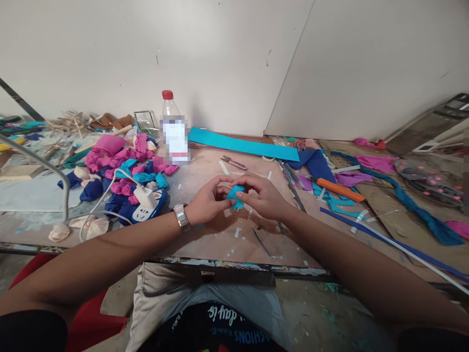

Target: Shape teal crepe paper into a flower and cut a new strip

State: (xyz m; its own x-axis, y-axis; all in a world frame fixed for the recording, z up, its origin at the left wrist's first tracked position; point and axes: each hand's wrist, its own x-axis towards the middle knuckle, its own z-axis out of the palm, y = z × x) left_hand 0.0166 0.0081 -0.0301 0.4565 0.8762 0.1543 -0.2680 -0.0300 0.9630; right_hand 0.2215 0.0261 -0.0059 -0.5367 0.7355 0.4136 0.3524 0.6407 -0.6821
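Between my two hands, a little above the work table (pixel 205 244), is a small bunched piece of turquoise fabric (pixel 238 196). My left hand (pixel 210 199) grips its left side with thumb and fingers; a metal watch is on that wrist. From the right, my right hand (pixel 262 195) pinches the same fabric, its thumb on the front. Just beyond the hands lies a pair of thread snips (pixel 234 163). Behind them stretches a long flat turquoise fabric strip (pixel 244 144).
To the left are a pile of pink, blue and turquoise fabric bundles (pixel 120 166), a power strip (pixel 148 208) with a white cable, and a bottle (pixel 176 137). At right lie an orange-handled cutter (pixel 340 189), fabric scraps and a long white rod (pixel 414 252). A wall stands behind.
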